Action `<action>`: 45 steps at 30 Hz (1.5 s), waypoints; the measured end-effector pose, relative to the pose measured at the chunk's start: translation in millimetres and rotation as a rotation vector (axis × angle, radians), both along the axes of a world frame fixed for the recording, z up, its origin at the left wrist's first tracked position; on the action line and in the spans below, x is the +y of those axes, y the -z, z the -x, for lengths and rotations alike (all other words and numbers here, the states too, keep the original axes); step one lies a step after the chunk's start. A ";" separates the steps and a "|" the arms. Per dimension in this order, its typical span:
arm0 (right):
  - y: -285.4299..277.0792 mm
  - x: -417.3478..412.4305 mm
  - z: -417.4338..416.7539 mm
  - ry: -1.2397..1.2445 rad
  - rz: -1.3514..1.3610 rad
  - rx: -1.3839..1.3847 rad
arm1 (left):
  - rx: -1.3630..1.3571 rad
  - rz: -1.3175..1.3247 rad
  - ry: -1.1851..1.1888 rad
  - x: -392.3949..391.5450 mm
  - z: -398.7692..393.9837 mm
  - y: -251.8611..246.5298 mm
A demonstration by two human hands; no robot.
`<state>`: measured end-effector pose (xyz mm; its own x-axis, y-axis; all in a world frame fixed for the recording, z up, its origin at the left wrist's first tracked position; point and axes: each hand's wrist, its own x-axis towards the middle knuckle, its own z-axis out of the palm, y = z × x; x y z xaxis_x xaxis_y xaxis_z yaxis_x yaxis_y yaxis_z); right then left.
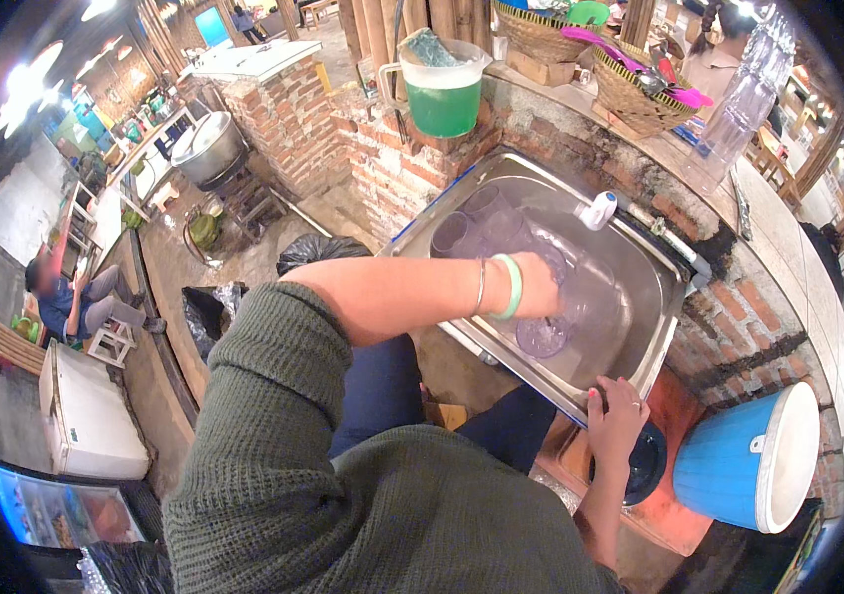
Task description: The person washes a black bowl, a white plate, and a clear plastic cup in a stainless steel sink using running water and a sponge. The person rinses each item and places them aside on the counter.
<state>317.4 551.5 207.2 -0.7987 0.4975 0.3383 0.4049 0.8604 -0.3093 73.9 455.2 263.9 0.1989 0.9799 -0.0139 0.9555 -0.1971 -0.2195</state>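
My left hand (pixel 537 286) is down inside a stainless steel sink basin (pixel 641 245), with a metal bangle and a pale green band at the wrist. Its fingers are mostly hidden among several purple-tinted drinking glasses. One glass (pixel 543 338) lies just below the hand; another glass (pixel 451 235) rests towards the basin's left side. Whether the fingers grip a glass cannot be told. My right hand (pixel 617 416) has its fingers hooked over the near right rim of the sink. A white tap (pixel 599 211) juts over the basin from the far side.
A plastic jug (pixel 440 96) of green liquid with a scouring pad stands on the brick ledge. Woven baskets (pixel 641 96) with utensils and stacked clear cups (pixel 748 104) line the counter. A blue bucket (pixel 722 460) is at right. A person (pixel 69 301) sits far left.
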 end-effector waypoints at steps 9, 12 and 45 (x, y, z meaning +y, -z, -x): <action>-98.5 8.9 72.4 -0.540 -0.165 0.082 | -0.030 -0.017 -0.321 -45.6 5.9 -3.9; -107.2 -5.3 116.8 -0.725 -0.231 -0.094 | -0.122 -0.143 -0.557 -64.5 12.4 10.0; 13.4 -143.6 368.2 -0.935 -0.222 -0.727 | -0.513 -0.651 -2.263 -619.2 134.3 175.2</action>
<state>-50.8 407.9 193.8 -0.8587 -0.3873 -0.3357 -0.3852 0.9197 -0.0759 -60.4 -164.0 88.7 -0.8401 -0.5391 -0.0594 -0.5115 0.7511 0.4174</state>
